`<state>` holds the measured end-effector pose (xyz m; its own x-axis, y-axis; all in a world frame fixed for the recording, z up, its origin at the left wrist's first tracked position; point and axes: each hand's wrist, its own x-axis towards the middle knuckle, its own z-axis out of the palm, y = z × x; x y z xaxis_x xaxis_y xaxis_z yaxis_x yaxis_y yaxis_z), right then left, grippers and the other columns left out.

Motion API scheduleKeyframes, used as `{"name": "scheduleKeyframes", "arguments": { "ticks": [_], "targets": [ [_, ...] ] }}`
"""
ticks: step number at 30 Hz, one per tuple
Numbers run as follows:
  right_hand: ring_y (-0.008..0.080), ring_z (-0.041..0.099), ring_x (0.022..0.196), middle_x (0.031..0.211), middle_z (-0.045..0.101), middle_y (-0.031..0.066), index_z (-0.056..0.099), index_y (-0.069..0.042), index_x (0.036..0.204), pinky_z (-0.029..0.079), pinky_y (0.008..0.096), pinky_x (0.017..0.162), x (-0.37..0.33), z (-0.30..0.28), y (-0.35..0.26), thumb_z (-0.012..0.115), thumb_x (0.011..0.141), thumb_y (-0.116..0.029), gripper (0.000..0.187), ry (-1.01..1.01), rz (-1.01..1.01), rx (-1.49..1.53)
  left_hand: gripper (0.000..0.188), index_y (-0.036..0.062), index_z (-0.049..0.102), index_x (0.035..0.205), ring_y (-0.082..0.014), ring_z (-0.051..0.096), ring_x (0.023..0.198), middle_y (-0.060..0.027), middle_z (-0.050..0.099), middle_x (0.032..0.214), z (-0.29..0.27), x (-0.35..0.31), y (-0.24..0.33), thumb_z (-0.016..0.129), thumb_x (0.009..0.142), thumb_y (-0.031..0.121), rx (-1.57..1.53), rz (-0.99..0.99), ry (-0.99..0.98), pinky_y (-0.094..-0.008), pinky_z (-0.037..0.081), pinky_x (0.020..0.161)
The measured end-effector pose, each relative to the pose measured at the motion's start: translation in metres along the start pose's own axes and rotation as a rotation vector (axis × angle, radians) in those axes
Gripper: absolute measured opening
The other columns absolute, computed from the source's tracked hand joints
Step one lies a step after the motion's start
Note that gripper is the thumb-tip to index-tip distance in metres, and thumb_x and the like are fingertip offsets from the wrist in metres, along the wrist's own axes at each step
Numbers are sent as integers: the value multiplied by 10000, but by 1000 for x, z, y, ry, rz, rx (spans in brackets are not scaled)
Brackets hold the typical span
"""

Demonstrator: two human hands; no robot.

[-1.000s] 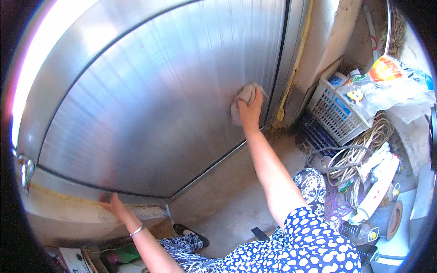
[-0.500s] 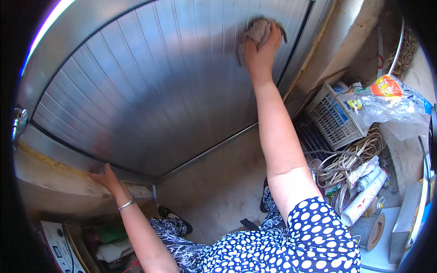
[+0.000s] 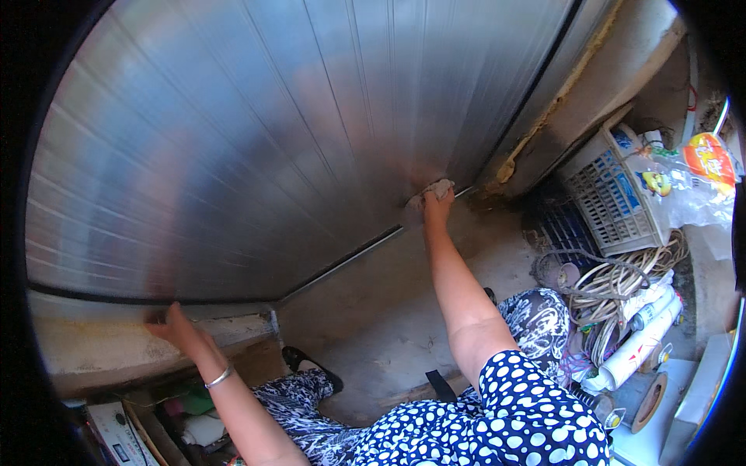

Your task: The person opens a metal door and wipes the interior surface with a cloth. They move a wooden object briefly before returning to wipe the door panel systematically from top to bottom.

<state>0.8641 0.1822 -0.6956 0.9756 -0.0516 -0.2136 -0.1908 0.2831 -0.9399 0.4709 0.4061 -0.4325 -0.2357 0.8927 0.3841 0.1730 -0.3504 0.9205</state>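
Note:
A crumpled greyish-brown rag (image 3: 420, 199) is bunched in my right hand (image 3: 439, 206). My fingers close on it and press it against the low part of a ribbed, shiny metal panel (image 3: 311, 155), near its bottom edge on the right. My left hand (image 3: 184, 335) rests at the panel's lower left, against the frame ledge (image 3: 101, 342). Its thumb points up, apart from the fingers, which are partly in shadow; I see nothing held there. A silver bangle (image 3: 219, 377) circles that wrist.
Along the right stand a white plastic basket (image 3: 602, 190) with clear plastic packaging (image 3: 691, 171), coiled cable (image 3: 614, 291) and a white tube (image 3: 641, 342). A pale boxy device (image 3: 120, 435) sits at lower left. Bare floor (image 3: 373, 311) runs below the panel.
My right hand has moved down the panel with the rag, from high on the right to near the bottom edge. The view has tilted and shifted; my left hand stays at the frame.

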Motion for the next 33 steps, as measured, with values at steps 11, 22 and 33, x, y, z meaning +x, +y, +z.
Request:
{"name": "scheduleKeyframes", "arguments": {
  "ticks": [11, 22, 33],
  "targets": [
    [267, 485, 1086, 1217, 480, 102, 273, -162, 1385, 411, 433, 897, -16, -17, 64, 590, 802, -84, 669, 28, 468, 182, 543, 4, 359, 1230, -230, 419, 1078, -119, 426, 1223, 0, -4, -2, 601, 744, -25, 32, 26, 20, -342, 313, 986],
    [221, 519, 908, 1066, 534, 73, 417, -54, 1216, 431, 388, 829, -61, 12, 22, 617, 824, -48, 440, -72, 535, 223, 791, 2, 133, 1437, -246, 305, 1270, -169, 251, 1428, -10, 7, -9, 546, 764, -47, 45, 1, -70, -365, 204, 1084],
    [430, 343, 1229, 1295, 383, 261, 362, 54, 1292, 251, 471, 1055, -125, 63, -196, 620, 701, -29, 650, -154, -1051, -516, 781, -27, 140, 1415, -287, 352, 1234, -193, 286, 1387, -5, 6, -2, 527, 740, -87, -25, 43, -105, -376, 235, 1072]
  ]
}}
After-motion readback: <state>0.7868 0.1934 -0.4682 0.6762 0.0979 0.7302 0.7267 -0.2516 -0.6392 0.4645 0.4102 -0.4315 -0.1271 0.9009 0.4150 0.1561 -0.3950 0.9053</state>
